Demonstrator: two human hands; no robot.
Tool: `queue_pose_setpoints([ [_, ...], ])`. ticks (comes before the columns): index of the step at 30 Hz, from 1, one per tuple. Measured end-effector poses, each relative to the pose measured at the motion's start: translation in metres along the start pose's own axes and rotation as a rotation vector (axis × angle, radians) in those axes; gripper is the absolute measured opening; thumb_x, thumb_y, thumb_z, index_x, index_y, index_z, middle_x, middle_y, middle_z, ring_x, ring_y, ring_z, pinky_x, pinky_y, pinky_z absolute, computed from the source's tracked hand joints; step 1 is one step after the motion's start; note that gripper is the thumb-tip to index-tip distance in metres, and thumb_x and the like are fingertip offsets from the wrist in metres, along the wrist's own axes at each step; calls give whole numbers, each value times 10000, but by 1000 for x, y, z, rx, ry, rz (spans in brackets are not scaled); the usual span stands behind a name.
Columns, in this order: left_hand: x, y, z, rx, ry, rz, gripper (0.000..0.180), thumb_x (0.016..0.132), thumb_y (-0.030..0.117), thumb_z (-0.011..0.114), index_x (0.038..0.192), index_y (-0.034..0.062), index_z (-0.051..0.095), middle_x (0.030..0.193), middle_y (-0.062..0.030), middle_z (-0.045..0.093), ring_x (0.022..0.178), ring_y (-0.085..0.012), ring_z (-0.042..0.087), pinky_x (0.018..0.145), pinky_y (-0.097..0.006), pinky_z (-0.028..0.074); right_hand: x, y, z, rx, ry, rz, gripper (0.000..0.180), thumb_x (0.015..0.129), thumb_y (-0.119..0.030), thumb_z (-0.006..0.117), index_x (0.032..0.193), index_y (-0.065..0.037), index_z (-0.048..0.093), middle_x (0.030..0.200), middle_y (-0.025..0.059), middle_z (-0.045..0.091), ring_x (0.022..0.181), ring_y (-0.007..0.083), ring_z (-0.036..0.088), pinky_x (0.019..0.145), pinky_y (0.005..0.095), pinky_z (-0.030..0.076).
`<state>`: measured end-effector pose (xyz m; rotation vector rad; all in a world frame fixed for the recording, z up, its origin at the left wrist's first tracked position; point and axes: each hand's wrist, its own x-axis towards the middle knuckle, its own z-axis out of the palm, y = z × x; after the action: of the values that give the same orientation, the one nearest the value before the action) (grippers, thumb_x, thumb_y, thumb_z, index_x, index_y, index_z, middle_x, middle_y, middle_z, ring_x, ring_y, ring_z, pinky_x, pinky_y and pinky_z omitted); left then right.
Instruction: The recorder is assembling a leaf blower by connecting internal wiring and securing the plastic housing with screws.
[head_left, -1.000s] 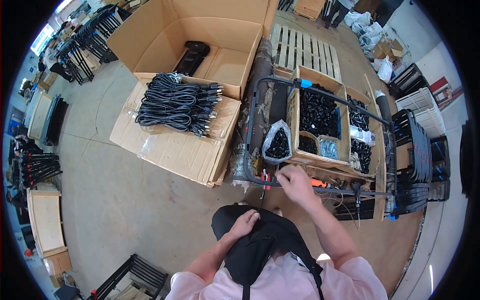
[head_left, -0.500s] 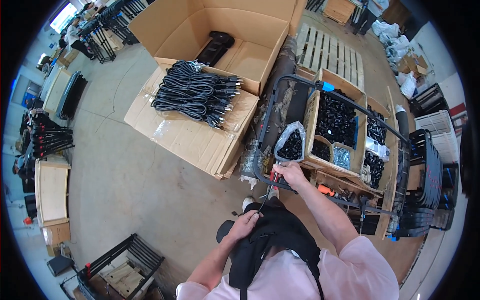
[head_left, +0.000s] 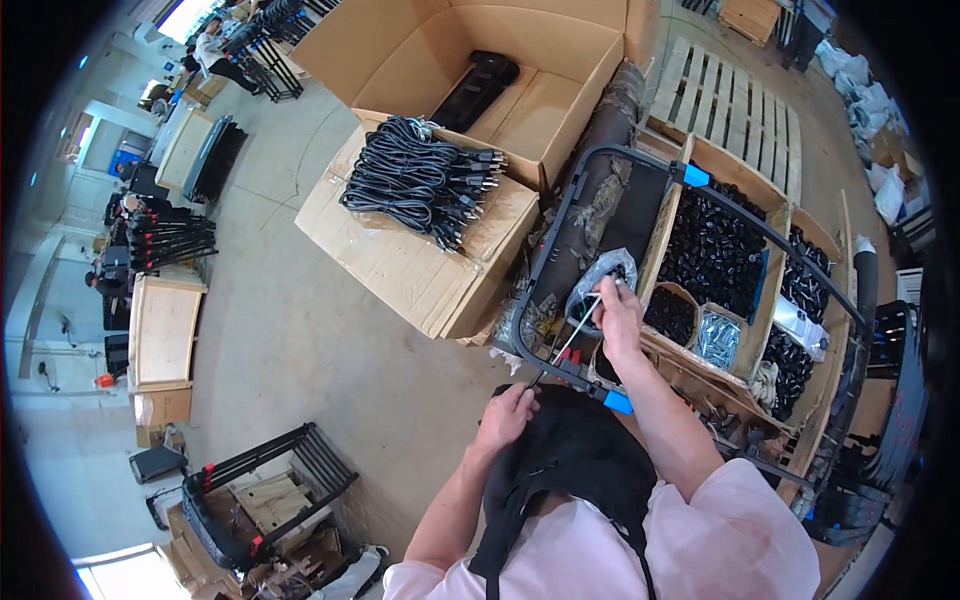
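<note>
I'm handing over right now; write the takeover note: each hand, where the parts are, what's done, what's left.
Left hand: at the near end of the black tubular metal frame, against the black apron.
Right hand: raised over the frame, pinching a thin white strip beside the clear plastic bag of small black parts.
Coiled black cables lie on the flattened cardboard; wooden bins hold black parts.
Done: strip in hand.
Left: cannot tell.

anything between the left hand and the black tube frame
Nothing visible. The left hand is already at the near corner of the black tube frame; whether it grips it is unclear. The right hand pulls a white tie beside it.
</note>
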<state>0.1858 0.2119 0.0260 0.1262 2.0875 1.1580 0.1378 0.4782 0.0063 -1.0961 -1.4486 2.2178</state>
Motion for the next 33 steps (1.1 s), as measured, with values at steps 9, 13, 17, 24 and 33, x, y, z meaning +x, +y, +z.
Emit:
queue_pose_setpoints([
  [9, 45, 15, -11, 19, -315, 130, 299, 1108, 229, 526, 1240, 11, 683, 1076, -117, 790, 1053, -206, 751, 902, -351, 584, 60, -46, 7, 82, -65, -125, 303, 1112, -289, 545, 977, -29, 621, 793, 79, 680, 470, 102, 537, 399, 245, 379],
  [13, 57, 8, -21, -38, -410, 120, 314, 1114, 223, 532, 1284, 7, 684, 1086, -99, 793, 1034, -192, 740, 920, -345, 582, 45, -67, 6, -359, -142, -138, 362, 1007, -279, 680, 1183, 37, 661, 883, 90, 706, 544, 138, 609, 471, 292, 470],
  [17, 66, -7, -22, -176, -499, 121, 325, 1113, 231, 547, 1282, -7, 690, 1072, -108, 789, 952, -191, 737, 898, -326, 582, 11, -43, -7, -695, -245, 62, 412, 999, -398, 697, 880, -3, 679, 698, 4, 595, 595, 105, 521, 542, 323, 440],
  [24, 62, -7, -20, -424, -566, -18, 305, 1113, 228, 552, 1260, -4, 684, 1072, -86, 785, 854, -123, 729, 774, -256, 546, 16, -2, 29, -785, -279, -147, 370, 979, -320, 666, 805, 6, 654, 670, 116, 648, 638, 247, 638, 634, 427, 484],
  [33, 52, -11, -8, -467, -409, -61, 264, 1117, 223, 534, 1184, 8, 671, 1062, -93, 786, 847, -118, 729, 748, -240, 517, 11, 8, 46, -809, -239, -204, 363, 984, -338, 666, 906, 14, 707, 693, 130, 676, 674, 262, 674, 665, 422, 514],
])
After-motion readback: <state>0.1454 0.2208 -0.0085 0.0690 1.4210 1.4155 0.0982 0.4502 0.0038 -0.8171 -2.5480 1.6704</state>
